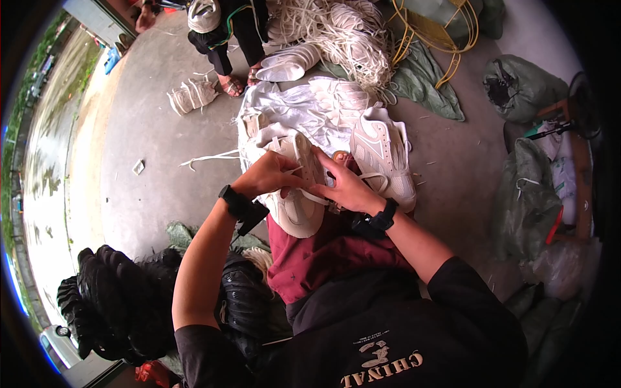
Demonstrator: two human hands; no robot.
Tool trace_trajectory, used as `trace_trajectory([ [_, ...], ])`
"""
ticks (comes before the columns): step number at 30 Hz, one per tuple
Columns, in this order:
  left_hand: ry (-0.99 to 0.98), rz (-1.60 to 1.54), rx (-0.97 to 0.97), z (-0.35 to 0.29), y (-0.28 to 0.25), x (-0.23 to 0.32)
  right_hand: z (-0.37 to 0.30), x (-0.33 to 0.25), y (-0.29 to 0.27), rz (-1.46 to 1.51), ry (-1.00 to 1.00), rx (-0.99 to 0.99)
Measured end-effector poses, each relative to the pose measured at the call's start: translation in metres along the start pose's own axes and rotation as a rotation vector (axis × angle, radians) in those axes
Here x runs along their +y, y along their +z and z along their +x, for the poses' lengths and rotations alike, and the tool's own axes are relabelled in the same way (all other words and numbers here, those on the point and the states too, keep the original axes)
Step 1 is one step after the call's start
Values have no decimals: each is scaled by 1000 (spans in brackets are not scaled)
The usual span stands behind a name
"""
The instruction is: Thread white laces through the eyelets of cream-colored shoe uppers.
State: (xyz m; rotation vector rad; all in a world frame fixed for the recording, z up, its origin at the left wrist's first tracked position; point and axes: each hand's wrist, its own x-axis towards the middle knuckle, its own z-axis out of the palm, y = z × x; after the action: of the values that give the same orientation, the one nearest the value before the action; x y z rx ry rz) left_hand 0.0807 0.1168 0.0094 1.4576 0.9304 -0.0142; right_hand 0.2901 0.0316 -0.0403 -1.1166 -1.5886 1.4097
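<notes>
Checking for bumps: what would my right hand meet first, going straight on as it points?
Your right hand would probably meet the left shoe; depth is unclear, so it may already touch it.

Daylight is admitted from the left of the frame, where the pale concrete strip (84, 187) outdoors is washed out by glare. The crumpled white cloth (272, 100) at upper centre is brightly lit, while the black short-sleeved shirt (427, 323) at the bottom is sunk in shadow. Straight edges are bowed, corners blackened.
</notes>
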Motion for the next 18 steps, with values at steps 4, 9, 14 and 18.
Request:
trace_trajectory([
  [4, -11, -49, -1, -3, 2, 5, -1, 0, 3, -124, 22, 28],
  [9, 8, -138, -22, -2, 2, 4, -2, -1, 9, -136, -40, 121],
  [14, 17, -155, -31, 2, 3, 2, 11, -11, -7, -6, 11, 148],
  [18, 37, -112, -39, 4, 3, 4, 27, -23, -13, -25, 72, 156],
])
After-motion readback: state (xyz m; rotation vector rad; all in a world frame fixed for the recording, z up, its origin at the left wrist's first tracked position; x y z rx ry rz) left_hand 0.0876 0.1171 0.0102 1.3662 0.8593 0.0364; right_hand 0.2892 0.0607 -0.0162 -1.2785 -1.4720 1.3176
